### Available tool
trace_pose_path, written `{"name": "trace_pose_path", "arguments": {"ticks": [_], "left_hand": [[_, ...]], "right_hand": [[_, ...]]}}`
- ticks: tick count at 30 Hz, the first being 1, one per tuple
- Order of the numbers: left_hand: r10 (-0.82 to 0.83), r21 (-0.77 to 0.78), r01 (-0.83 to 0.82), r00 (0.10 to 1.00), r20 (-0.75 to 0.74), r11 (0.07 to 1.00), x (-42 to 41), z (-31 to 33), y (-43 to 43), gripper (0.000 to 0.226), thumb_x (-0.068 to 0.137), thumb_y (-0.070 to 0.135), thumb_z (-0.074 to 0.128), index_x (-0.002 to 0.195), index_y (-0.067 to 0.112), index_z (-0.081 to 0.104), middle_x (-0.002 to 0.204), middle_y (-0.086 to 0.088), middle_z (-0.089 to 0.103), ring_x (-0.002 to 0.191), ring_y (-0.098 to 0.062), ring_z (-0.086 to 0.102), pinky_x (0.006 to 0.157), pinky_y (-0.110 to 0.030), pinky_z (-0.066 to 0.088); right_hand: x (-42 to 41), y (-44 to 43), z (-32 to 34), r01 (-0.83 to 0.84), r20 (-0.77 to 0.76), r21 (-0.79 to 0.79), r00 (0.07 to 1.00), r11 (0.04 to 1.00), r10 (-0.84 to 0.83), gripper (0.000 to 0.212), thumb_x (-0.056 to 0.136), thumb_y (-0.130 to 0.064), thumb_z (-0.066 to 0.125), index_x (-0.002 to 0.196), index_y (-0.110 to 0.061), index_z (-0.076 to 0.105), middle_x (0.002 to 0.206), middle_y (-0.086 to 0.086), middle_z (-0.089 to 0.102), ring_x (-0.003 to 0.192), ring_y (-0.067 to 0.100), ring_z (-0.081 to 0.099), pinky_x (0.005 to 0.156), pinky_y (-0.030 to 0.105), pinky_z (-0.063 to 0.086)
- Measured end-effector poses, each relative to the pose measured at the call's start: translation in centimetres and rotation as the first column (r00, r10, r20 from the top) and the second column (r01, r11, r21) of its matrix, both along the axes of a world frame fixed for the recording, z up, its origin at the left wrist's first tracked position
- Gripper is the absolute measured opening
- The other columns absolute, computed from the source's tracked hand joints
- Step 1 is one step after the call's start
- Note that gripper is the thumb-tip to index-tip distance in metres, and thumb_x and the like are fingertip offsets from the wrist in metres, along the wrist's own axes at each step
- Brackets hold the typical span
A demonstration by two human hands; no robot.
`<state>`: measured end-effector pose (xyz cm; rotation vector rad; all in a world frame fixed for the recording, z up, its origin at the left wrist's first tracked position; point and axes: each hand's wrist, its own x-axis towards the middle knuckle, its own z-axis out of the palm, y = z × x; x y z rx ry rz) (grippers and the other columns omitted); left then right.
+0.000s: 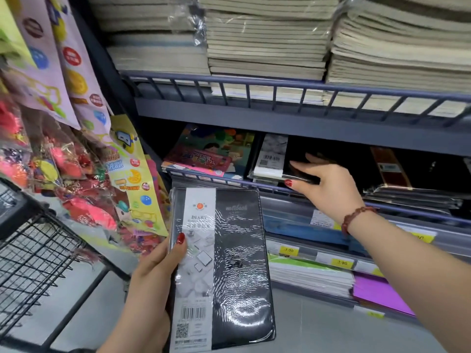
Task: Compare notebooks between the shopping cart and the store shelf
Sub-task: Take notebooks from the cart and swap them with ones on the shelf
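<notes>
At lower centre the left hand [153,271] clasps a shrink-wrapped black diary notebook [229,263] by its left edge, thumb on the paper band, beside the wire shopping cart [30,250]. Right of centre, the right hand [328,184] pinches a similar black notebook [275,161] lying on the middle store shelf [204,175], fingers on top, thumb at the front edge. Both look stiff and light, but the glossy film is probably slippery, so an edge grip with thumb opposing fingers seems safest.
</notes>
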<state>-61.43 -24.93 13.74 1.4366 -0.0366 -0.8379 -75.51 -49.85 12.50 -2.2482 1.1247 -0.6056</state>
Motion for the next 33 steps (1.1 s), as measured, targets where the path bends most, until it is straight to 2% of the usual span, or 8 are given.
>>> {"name": "trace_pose_path", "arguments": {"ticks": [4, 9, 13, 19, 21, 25, 30, 33], "left_hand": [[0.022, -0.053, -0.023, 1.000, -0.015, 0.998, -0.5, 0.3, 0.5, 0.018, 0.089, 0.004, 0.058, 0.086, 0.019, 0.068, 0.062, 0.014, 0.072, 0.053, 0.007, 0.065, 0.039, -0.007, 0.043], [0.041, -0.037, -0.043, 0.998, -0.056, 0.998, -0.2, 0.1, 1.0, 0.024, 0.086, 0.006, 0.062, 0.076, 0.023, 0.076, 0.079, 0.008, 0.077, 0.061, 0.003, 0.069, 0.046, -0.013, 0.049], [0.016, -0.041, -0.018, 0.999, -0.050, 0.999, -0.4, 0.9, 1.0, 0.030, 0.086, 0.009, 0.063, 0.064, 0.025, 0.077, 0.065, 0.015, 0.073, 0.064, 0.002, 0.069, 0.046, -0.011, 0.048], [-0.016, -0.039, 0.012, 0.995, -0.093, 0.999, -0.1, 2.0, -0.1, 0.010, 0.085, 0.015, 0.066, 0.086, 0.024, 0.067, 0.073, 0.016, 0.074, 0.068, 0.003, 0.069, 0.056, -0.019, 0.051], [-0.039, -0.066, 0.031, 0.993, -0.116, 0.997, -0.3, 2.3, -1.2, 0.009, 0.085, 0.016, 0.066, 0.090, 0.022, 0.071, 0.082, 0.011, 0.076, 0.075, -0.002, 0.071, 0.066, -0.024, 0.050], [-0.157, -0.082, 0.147, 0.979, -0.128, 0.986, -0.7, 3.0, -4.2, 0.015, 0.089, 0.021, 0.062, 0.101, 0.020, 0.072, 0.087, 0.001, 0.077, 0.078, -0.013, 0.074, 0.071, -0.030, 0.057], [-0.305, -0.019, 0.307, 0.937, -0.171, 0.952, -0.7, 3.0, -7.7, 0.020, 0.093, 0.025, 0.059, 0.105, 0.015, 0.071, 0.093, -0.008, 0.077, 0.078, -0.023, 0.074, 0.057, -0.036, 0.060], [-0.410, -0.037, 0.408, 0.907, -0.101, 0.912, -0.8, 2.4, -8.2, 0.024, 0.093, 0.020, 0.058, 0.114, 0.013, 0.068, 0.103, -0.006, 0.075, 0.093, -0.022, 0.072, 0.072, -0.034, 0.060]], "right_hand": [[0.1, -0.6, -0.4, -0.005, -0.062, 0.007, 0.998, 1.000, 0.005, 0.045, 0.079, -0.036, 0.071, 0.123, -0.032, 0.060, 0.144, -0.002, 0.046, 0.136, 0.009, 0.036, 0.106, 0.015, 0.020], [0.0, -0.5, 0.0, -0.029, -0.094, 0.087, 0.995, 0.996, 0.037, 0.047, 0.080, -0.035, 0.069, 0.125, -0.036, 0.058, 0.150, -0.006, 0.036, 0.141, 0.009, 0.026, 0.109, 0.016, 0.014], [-0.6, -0.4, 0.4, -0.086, -0.152, 0.167, 0.982, 0.982, 0.111, 0.051, 0.083, -0.034, 0.064, 0.131, -0.041, 0.050, 0.153, -0.011, 0.027, 0.144, 0.008, 0.015, 0.109, 0.018, 0.009], [-1.6, 4.4, 2.3, -0.145, 0.072, 0.017, 0.987, 0.989, 0.144, 0.039, 0.080, -0.028, 0.069, 0.118, -0.023, 0.064, 0.123, -0.003, 0.060, 0.117, 0.014, 0.054, 0.104, 0.031, 0.040], [-2.3, 7.4, 2.7, -0.122, 0.254, 0.232, 0.965, 0.965, 0.061, 0.031, 0.078, -0.021, 0.074, 0.108, -0.025, 0.066, 0.098, -0.005, 0.066, 0.090, 0.008, 0.063, 0.086, 0.027, 0.049], [-3.6, 10.5, 3.4, -0.267, 0.438, 0.698, 0.893, 0.664, -0.102, 0.043, 0.082, -0.002, 0.065, 0.113, -0.029, 0.055, 0.085, 0.005, 0.072, 0.071, 0.008, 0.069, 0.062, 0.016, 0.052], [-4.3, 9.3, 2.9, -0.142, 0.443, 0.746, 0.835, 0.651, -0.326, 0.049, 0.081, 0.008, 0.062, 0.117, -0.025, 0.057, 0.089, 0.004, 0.076, 0.080, 0.019, 0.072, 0.066, 0.029, 0.058], [-4.6, 8.0, 2.8, -0.075, 0.430, 0.782, 0.784, 0.618, -0.448, 0.046, 0.085, 0.003, 0.061, 0.124, -0.021, 0.056, 0.095, 0.004, 0.075, 0.087, 0.021, 0.072, 0.071, 0.031, 0.058]]}}
